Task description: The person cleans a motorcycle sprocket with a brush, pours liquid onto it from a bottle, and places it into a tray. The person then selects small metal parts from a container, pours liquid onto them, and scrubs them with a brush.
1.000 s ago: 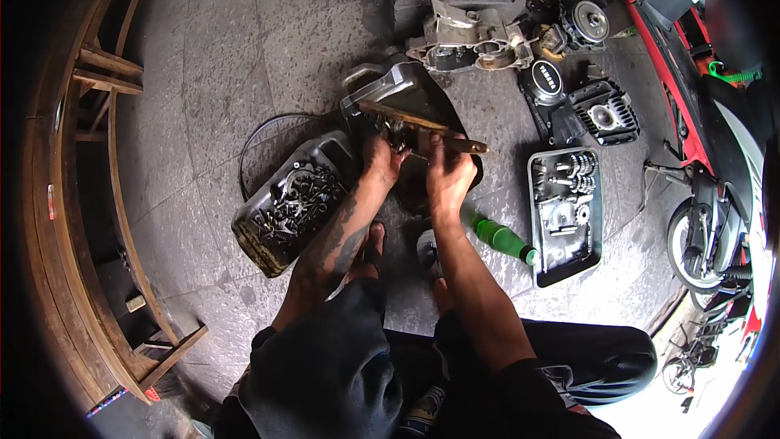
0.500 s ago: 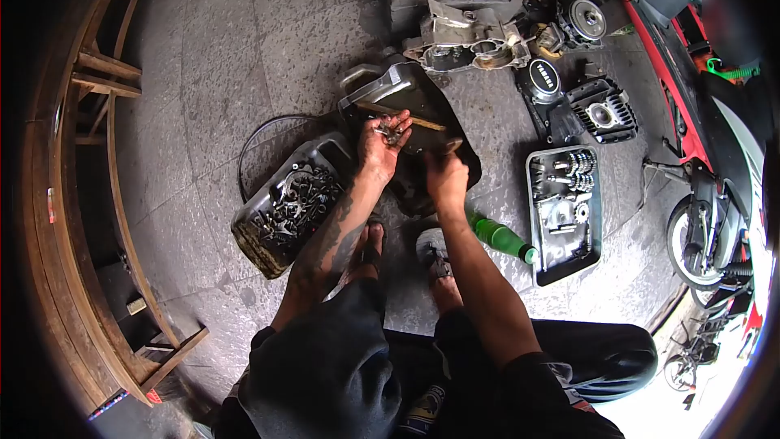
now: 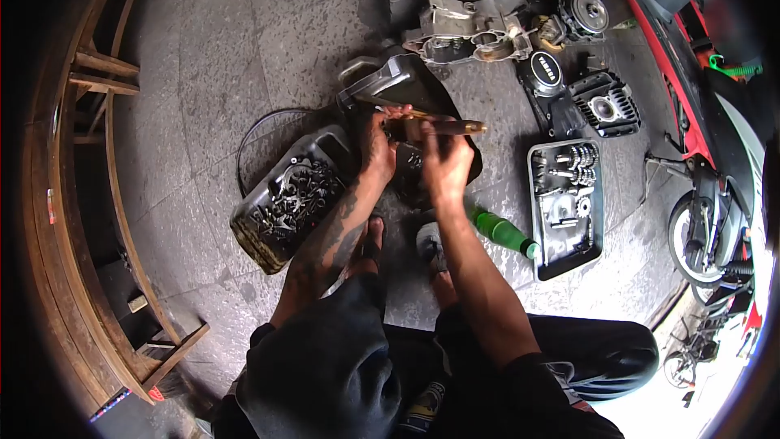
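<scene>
My left hand point(image 3: 379, 143) is cupped palm up over a black container cut from a jerrycan point(image 3: 392, 75). The small metal parts it cradles are mostly hidden now. My right hand point(image 3: 447, 164) grips a brush with a brown handle point(image 3: 457, 128), closed around it. The brush head lies across my left fingers, touching or just above the palm; blur hides which. Beneath my hands, a thin wooden stick point(image 3: 375, 102) rests in the container. A second cut container point(image 3: 258, 254), full of small bolts and metal parts point(image 3: 294, 203), sits to the left.
A green bottle point(image 3: 501, 232) lies right of my feet. Beyond it, a metal tray point(image 3: 566, 268) holds gears and shafts. Engine casings point(image 3: 467, 28), a Yamaha cover point(image 3: 546, 71) and a finned cylinder part point(image 3: 605, 106) lie ahead. A wooden bench point(image 3: 69, 260) lines the left; a motorcycle point(image 3: 678, 73) stands right.
My right hand has risen and brought the brush leftward over my left hand. The left hand has tilted and curled slightly, covering the metal parts that showed in its palm.
</scene>
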Motion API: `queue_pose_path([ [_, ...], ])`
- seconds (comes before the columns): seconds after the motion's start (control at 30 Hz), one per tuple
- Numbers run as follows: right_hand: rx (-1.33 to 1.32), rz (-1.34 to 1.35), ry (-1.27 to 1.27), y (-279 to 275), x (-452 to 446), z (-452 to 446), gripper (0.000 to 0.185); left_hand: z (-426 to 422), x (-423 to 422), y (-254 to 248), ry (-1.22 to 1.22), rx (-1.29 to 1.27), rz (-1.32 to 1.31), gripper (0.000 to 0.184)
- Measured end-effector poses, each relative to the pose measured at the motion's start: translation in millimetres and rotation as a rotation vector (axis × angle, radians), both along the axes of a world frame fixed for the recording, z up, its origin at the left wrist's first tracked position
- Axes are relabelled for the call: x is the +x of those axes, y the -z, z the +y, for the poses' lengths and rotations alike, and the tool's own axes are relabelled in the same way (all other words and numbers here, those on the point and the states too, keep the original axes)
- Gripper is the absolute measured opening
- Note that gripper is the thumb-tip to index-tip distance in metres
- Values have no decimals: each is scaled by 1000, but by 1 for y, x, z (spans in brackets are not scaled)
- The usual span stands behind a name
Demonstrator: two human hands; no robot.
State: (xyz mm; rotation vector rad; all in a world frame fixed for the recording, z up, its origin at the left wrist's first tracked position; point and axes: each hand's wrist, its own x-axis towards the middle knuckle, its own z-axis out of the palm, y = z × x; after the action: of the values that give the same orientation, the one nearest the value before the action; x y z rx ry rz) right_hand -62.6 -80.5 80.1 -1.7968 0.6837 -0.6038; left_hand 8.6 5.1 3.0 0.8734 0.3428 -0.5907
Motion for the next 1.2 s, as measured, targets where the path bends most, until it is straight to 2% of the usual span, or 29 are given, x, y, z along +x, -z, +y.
queue_pose_path([
  [0.03, -66, -75, -55, 1, 4, 5, 23, -6, 0, -1, -13, -44, -22, 19],
  [0.07, -134, 76, -7, 0, 6, 6, 22, -8, 1, -2, -28, -84, -44, 20],
  [0.13, -97, 185, 16, 4, 8, -5, 23, -2, -1, 7, -24, -105, -59, 18],
  [0.2, -89, 136, 24, 7, 12, -9, 23, -1, -5, 13, 17, 19, -84, 18],
  [0.27, 31, 14, -2, 7, 11, -4, 23, -1, -10, 12, 13, -33, -64, 19],
  [0.3, 2, 24, -9, -1, 8, 3, 22, -1, -6, 14, 2, -4, -29, 18],
  [0.33, -41, 73, -52, 8, 6, 2, 21, -3, 0, 14, -10, 25, 1, 18],
  [0.37, -47, 139, -40, 13, 1, -1, 20, -2, 2, 17, -4, 40, -149, 17],
  [0.47, -161, 307, -42, 30, -16, -9, 23, 1, 12, 23, -70, 162, -267, 17],
  [0.53, -318, 573, -127, 46, -19, -6, 22, 0, 11, 6, -52, 161, -241, 17],
  [0.6, -285, 504, -158, 48, -18, -9, 22, -1, 11, 1, 43, 205, -102, 18],
  [0.67, -245, 441, -190, 46, -15, -8, 23, -2, 9, 9, 40, 250, -133, 19],
  [0.73, -42, 117, -18, 27, -5, -7, 22, -4, 5, 27, 28, 340, -180, 22],
  [0.77, 32, 4, -6, 14, -1, -5, 22, -3, 3, 34, 30, 214, -139, 22],
  [0.8, 30, -2, -6, 13, 1, -4, 22, -3, 3, 28, 29, 211, -145, 22],
  [0.87, -15, 68, -139, 16, 2, -2, 22, -3, 0, 1, 120, 252, 126, 30],
  [0.9, -145, 158, -173, 23, 0, -3, 23, -5, 0, -12, 192, 370, 142, 39],
  [0.97, -129, 196, -130, 22, -3, -7, 24, -6, 0, 41, 123, 420, 35, 39],
  [1.0, -114, 241, -88, 18, -3, -7, 24, -7, -1, 39, 55, 468, -64, 40],
  [1.03, -30, 162, 4, 16, -2, -6, 25, -3, -2, 38, 173, 498, 31, 47],
  [1.07, -26, 178, 7, 16, -4, -3, 25, 0, -4, 38, 180, 501, 47, 47],
  [1.13, -38, 158, -96, 17, 0, -3, 26, 0, 1, 31, 234, 350, 102, 51],
  [1.2, 0, 151, -107, 23, 1, -6, 29, -3, -1, 32, 188, 380, 183, 49],
])
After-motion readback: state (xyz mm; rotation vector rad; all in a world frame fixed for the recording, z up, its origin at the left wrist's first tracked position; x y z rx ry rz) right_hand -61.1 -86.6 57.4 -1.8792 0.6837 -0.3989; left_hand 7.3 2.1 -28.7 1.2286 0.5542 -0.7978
